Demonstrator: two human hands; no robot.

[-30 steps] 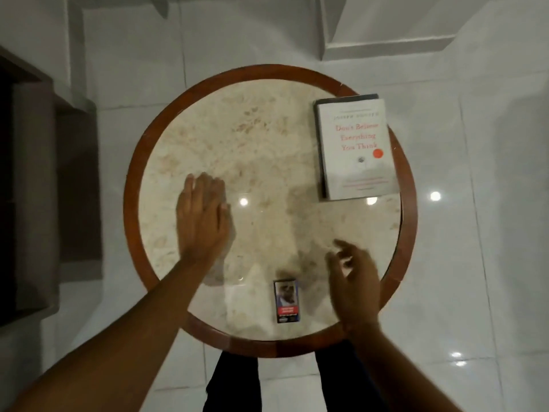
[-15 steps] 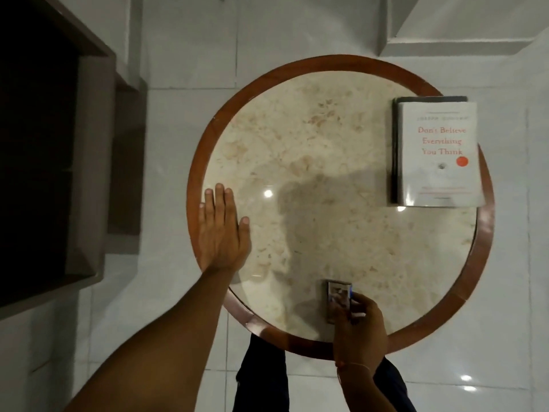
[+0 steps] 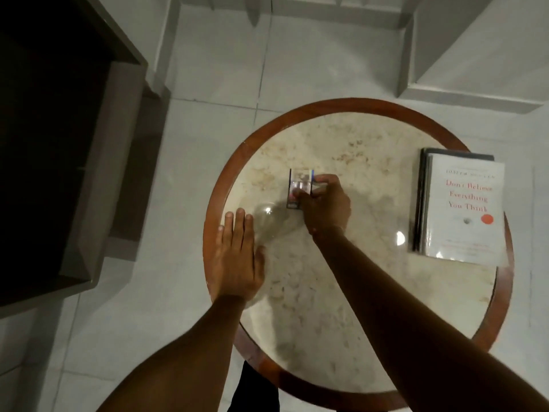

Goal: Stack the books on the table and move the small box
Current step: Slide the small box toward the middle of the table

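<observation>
A small box (image 3: 300,185) with a picture and a blue edge is on the left-centre of the round marble table (image 3: 356,138). My right hand (image 3: 325,203) grips it from the right, fingers wrapped over its lower half. My left hand (image 3: 237,257) lies flat, palm down, on the table's left rim, holding nothing. At the right edge of the table lies a stack of books (image 3: 462,208): a white book with red lettering on top of a dark one whose edges show at the left and top.
The table has a brown wooden rim and stands on a pale tiled floor (image 3: 208,144). A dark cabinet (image 3: 59,144) stands at the left. Pale steps (image 3: 475,55) rise at the upper right. My dark-trousered legs (image 3: 255,394) show below the near rim.
My right hand closed on the small box at the near edge and carried it away from me to the table's left-centre. The view shifted, so the table now sits lower right.
</observation>
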